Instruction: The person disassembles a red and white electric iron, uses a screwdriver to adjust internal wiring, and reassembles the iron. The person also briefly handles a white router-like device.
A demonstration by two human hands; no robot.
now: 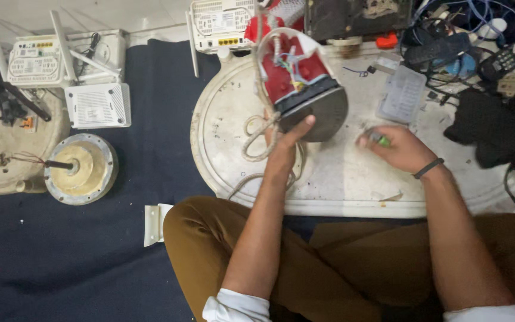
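At frame centre the left hand (286, 142) grips the upended red iron (303, 83), while the right hand (396, 146), lower right of it, pinches a small green tool (382, 141).

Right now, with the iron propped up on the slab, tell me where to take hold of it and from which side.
Take the clothes iron low down at its dark base, from the person's left, where the left hand already props it with the thumb on the soleplate. It stands tilted with the red casing open and wires showing on top, so that end is best avoided. The right hand is closed on a small green tool, likely a screwdriver.
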